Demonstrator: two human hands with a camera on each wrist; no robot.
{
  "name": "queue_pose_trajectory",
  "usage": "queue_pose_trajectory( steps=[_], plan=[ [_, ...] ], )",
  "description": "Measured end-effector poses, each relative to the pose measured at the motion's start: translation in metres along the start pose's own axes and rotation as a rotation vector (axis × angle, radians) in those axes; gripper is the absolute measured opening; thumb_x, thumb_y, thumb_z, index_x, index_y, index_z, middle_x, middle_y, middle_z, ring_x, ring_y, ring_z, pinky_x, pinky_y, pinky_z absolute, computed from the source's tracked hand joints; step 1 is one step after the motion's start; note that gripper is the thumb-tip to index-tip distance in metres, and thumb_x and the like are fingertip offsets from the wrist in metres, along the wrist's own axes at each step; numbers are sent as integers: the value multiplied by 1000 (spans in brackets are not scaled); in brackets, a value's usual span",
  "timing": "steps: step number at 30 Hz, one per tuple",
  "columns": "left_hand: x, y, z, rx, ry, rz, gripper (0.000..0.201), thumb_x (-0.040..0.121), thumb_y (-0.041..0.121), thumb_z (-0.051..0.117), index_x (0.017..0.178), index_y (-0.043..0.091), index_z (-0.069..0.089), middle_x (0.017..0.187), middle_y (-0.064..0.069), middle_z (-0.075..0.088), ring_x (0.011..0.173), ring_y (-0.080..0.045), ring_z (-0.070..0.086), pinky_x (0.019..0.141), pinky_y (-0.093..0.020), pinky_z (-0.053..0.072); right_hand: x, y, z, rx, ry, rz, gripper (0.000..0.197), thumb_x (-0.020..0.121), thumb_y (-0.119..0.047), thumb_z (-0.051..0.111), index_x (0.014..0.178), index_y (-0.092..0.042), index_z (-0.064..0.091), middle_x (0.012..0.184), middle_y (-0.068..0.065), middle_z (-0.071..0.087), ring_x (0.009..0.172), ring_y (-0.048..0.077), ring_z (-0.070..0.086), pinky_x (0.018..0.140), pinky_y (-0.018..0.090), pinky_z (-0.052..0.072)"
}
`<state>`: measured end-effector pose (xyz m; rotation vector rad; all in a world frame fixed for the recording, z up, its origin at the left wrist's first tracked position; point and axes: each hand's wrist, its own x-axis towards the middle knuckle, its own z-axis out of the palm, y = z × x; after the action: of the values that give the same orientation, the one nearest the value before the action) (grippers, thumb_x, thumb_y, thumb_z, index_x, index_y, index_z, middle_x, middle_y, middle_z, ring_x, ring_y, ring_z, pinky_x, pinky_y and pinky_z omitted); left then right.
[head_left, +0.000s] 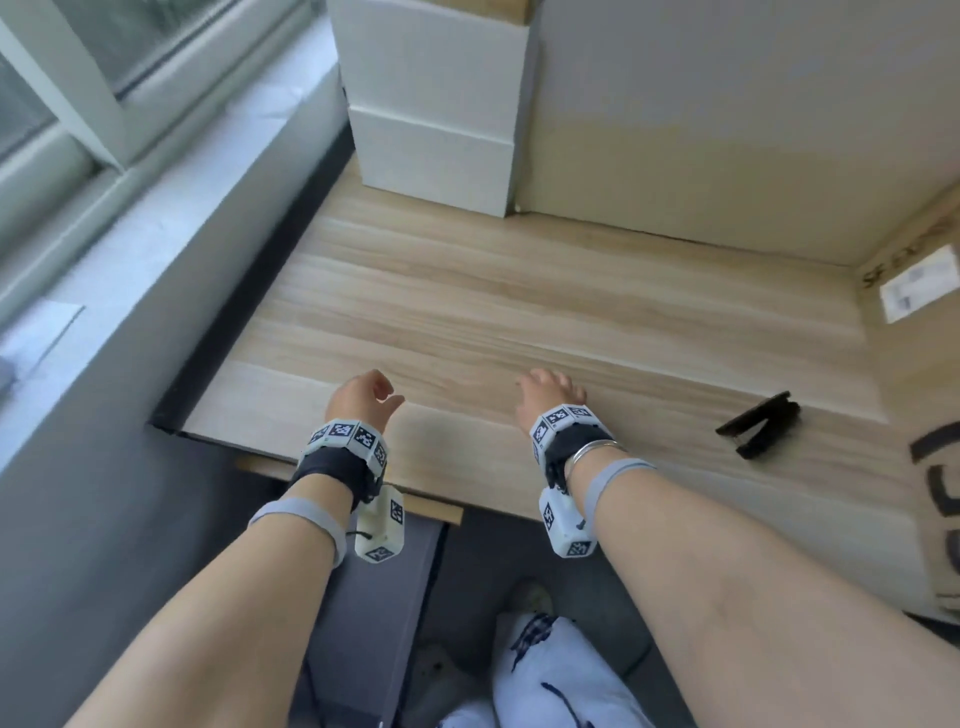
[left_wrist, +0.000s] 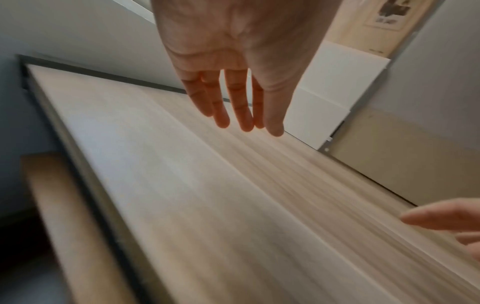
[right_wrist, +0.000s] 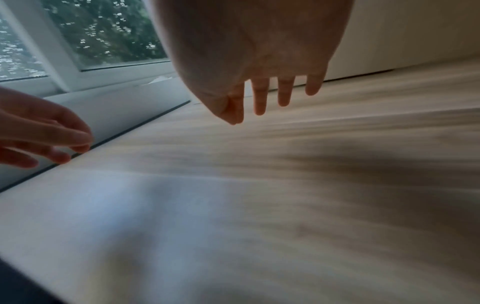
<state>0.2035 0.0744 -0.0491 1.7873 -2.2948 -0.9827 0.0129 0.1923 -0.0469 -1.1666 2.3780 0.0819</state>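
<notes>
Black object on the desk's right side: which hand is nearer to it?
Right. The right hand hovers over the desk to the left of the black object, apart from it. The left hand is farther left, beyond the right hand.

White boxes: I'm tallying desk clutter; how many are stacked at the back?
2. The lower box stands on the desk at its far left; the upper box rests on it. More may be hidden above the frame.
</notes>
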Motion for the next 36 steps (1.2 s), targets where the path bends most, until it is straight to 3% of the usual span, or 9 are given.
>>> queue_pose_trajectory(
  steps=[7,13,19,24,30,33,36],
  plan=[
    [14,89,59,10,-127,138,24,87,17,60,102,-1,65,109,-16,70,103,-31,63,84,-33,47,-9,120,-44,9,-127,279,51,91,-6,44,140,-22,44,149,7,40,137,31,35,112,45,29],
    [23,141,108,30,-233,229,21,88,14,58,101,0,66,108,-17,70,101,-32,64,86,-34,49,-11,209,-58,12,-114,442,39,94,-12,47,133,-13,53,143,15,46,134,35,39,113,45,32],
    [29,180,143,80,-281,288,21,89,15,55,103,4,66,109,-14,70,100,-29,64,84,-32,48,-8,267,-45,29,-43,462,49,84,-15,62,131,-25,52,154,5,31,145,35,11,116,42,18],
    [32,201,160,107,-297,309,23,90,15,52,105,4,66,110,-14,70,102,-31,63,84,-32,47,3,291,-32,26,-5,439,49,82,-17,61,128,-32,53,160,2,17,144,38,8,118,38,16],
    [38,205,167,141,-341,256,23,90,14,51,106,6,65,112,-15,68,99,-32,63,80,-32,47,13,297,-24,-51,-20,361,49,79,-15,64,125,-28,54,159,1,22,147,41,-1,122,44,8],
    [40,204,169,137,-339,238,22,89,14,52,105,7,66,112,-15,68,86,-27,58,74,-29,41,16,295,-36,-65,-73,310,56,79,-21,65,132,-26,49,153,2,35,148,35,9,122,50,0],
    [40,204,169,128,-339,236,22,90,14,51,105,6,66,112,-16,68,86,-27,57,73,-27,40,25,288,-46,-66,-121,301,58,80,-20,65,134,-23,45,140,2,50,137,25,38,121,51,4]
  ],
)
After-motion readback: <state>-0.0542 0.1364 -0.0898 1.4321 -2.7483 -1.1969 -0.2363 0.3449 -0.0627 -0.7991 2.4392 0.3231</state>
